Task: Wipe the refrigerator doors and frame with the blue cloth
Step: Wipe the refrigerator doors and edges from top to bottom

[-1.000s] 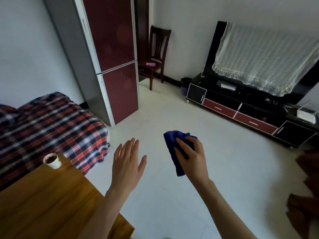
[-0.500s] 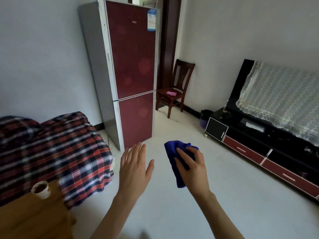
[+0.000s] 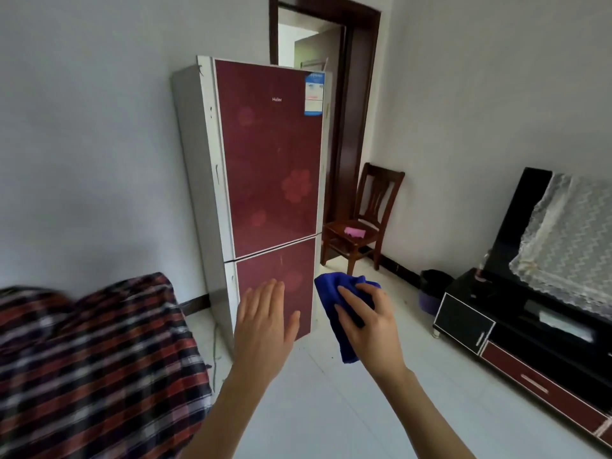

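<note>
A tall refrigerator with two dark red doors and a pale grey frame stands ahead against the wall, both doors closed. A blue label sits at its upper right corner. My right hand grips the bunched blue cloth in the air, in front of the fridge's lower right corner and short of touching it. My left hand is held up beside it with straight fingers, holding nothing, seen over the lower door.
A bed with a red plaid cover fills the lower left. A wooden chair stands right of the fridge by an open doorway. A black TV cabinet with a lace-covered screen lines the right wall. Pale tiled floor lies between.
The view has risen and moved closer to the refrigerator, which now shows in full. The wooden table and cup have left the view. Both hands keep their poses.
</note>
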